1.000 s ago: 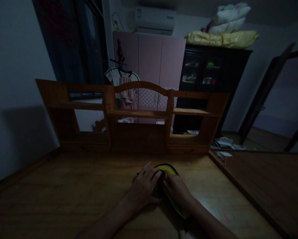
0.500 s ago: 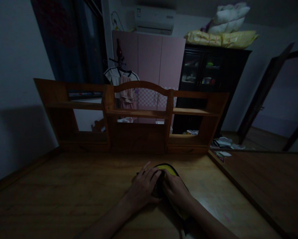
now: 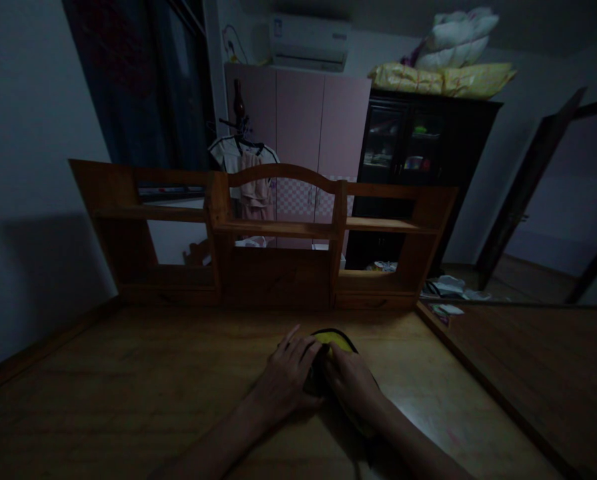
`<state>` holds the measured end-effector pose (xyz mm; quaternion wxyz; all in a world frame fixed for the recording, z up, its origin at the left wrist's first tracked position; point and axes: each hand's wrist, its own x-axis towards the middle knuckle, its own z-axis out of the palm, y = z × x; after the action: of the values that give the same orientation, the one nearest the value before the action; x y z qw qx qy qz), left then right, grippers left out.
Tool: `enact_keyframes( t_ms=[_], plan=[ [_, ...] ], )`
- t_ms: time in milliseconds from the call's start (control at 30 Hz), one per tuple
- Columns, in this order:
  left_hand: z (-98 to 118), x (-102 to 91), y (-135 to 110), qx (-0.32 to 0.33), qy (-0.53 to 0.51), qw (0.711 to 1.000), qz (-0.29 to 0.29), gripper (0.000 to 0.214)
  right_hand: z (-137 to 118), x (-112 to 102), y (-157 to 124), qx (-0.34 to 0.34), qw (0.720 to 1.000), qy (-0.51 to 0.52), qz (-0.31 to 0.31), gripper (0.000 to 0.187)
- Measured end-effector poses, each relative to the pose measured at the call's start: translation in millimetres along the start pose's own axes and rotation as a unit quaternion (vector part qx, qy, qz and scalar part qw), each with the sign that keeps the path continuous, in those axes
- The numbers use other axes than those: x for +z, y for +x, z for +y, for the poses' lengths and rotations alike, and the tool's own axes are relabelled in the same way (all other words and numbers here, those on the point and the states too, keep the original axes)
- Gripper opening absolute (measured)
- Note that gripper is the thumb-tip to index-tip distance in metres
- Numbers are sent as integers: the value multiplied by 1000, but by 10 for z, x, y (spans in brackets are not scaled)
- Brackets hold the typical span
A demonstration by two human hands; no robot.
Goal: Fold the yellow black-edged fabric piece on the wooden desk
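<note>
Broadly, bed [image 3: 143, 373]: boards spread across the lower left, so sideways room looks generous there.
Shelf [image 3: 278, 229]: hard upright edge, middle of the frame, well apart from the hands.
Rail [image 3: 486, 383]: raised rim at lower right, the side edge to mind.
Pouch [image 3: 334, 338], or something like it: yellow, black-edged, lower centre, between the hands.
Left hand [image 3: 288, 370]: fingers bent around its dark part, one raised; probably best as a steady anchor.
Right hand [image 3: 353, 381]: fingers pinching its yellow side, contact partly hidden; small, even pulls should suit.
</note>
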<state>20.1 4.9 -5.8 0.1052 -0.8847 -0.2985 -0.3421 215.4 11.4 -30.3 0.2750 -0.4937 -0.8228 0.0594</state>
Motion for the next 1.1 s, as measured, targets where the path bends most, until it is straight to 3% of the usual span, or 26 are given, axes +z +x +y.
enact_keyframes(
  t_ms=[233,467,933,1100],
  plan=[
    [3,-16,12,-8,-8,1000,-9,83,12,-39,-6,28,999,-17,-10,16],
    [2,-5,6,-5,-1,1000,-10,88,58,19,-1,9,1000,-7,-7,16],
    [-16,-4,1,-7,-1,1000,-19,88,2,-9,-14,-29,999,20,5,30],
    [-15,4,-4,-13,-4,1000,-28,88,29,45,-27,-29,999,33,15,43]
  ],
)
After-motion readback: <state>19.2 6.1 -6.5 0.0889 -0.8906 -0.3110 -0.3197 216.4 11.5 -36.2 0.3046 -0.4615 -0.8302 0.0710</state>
